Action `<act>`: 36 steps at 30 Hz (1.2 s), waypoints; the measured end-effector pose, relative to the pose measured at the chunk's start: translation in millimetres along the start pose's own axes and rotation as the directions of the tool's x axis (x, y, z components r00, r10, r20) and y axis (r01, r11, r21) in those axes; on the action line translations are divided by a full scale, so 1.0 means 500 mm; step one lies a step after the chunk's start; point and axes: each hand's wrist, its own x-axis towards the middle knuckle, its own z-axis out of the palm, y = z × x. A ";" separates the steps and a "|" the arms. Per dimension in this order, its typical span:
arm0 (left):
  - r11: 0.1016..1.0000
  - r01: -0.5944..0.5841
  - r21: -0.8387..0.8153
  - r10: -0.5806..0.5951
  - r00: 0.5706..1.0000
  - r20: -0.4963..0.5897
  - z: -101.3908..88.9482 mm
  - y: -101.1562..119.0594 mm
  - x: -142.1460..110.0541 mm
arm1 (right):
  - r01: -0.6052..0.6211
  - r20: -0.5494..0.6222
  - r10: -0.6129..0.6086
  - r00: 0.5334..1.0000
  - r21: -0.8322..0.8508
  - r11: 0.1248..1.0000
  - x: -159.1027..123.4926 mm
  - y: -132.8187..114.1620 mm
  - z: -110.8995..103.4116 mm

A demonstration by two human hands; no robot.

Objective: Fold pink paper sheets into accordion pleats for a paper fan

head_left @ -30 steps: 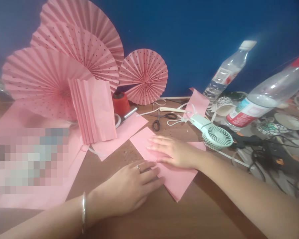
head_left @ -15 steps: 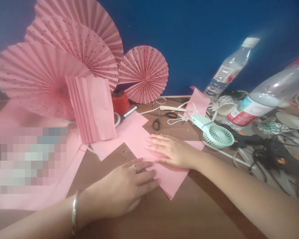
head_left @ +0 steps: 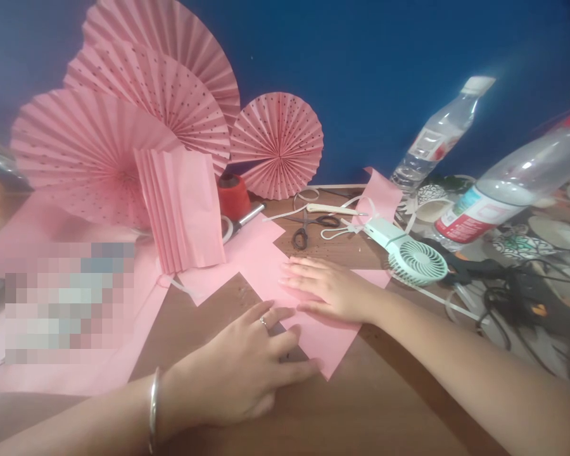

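Observation:
A sheet of pink paper (head_left: 330, 345), apparently folded, lies slantwise on the brown table (head_left: 351, 411). My right hand (head_left: 325, 288) rests flat on it with fingers stretched out to the left. Along the paper's left edge, my left hand (head_left: 254, 358) has its fingers spread, the tips at the edge and one near the lower corner. It wears a ring and a silver bangle (head_left: 153, 408). More pink paper (head_left: 251, 244) reaches back from the sheet, and a pleated pink piece (head_left: 183, 215) stands on it.
Pink paper fans (head_left: 280, 145) lean against the blue wall. Behind the hands lie dark-handled scissors (head_left: 301, 235), a red thread cone (head_left: 232, 196) and a mint handheld fan (head_left: 415, 259). Plastic bottles (head_left: 479, 212), cups and black cables crowd the right side. A blurred patch covers something at left.
The pink sheet has shifted left and back, now meeting the paper behind it. My left fingers have spread, one reaching toward the lower corner. My right hand stays flat on the sheet.

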 end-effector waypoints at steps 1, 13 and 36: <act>1.000 0.000 0.002 0.000 1.000 -0.003 0.001 -0.001 -0.001 | 0.002 -0.003 -0.002 1.000 -0.001 1.000 0.000 0.000 0.000; 0.990 -0.108 -0.096 0.108 0.994 -0.004 0.009 0.007 0.010 | 0.007 -0.020 -0.008 1.000 -0.033 0.999 -0.001 0.002 0.008; 0.998 0.036 0.053 -0.021 0.964 -0.266 0.026 -0.105 -0.013 | -0.017 -0.034 0.020 0.999 0.084 0.996 -0.007 -0.006 -0.001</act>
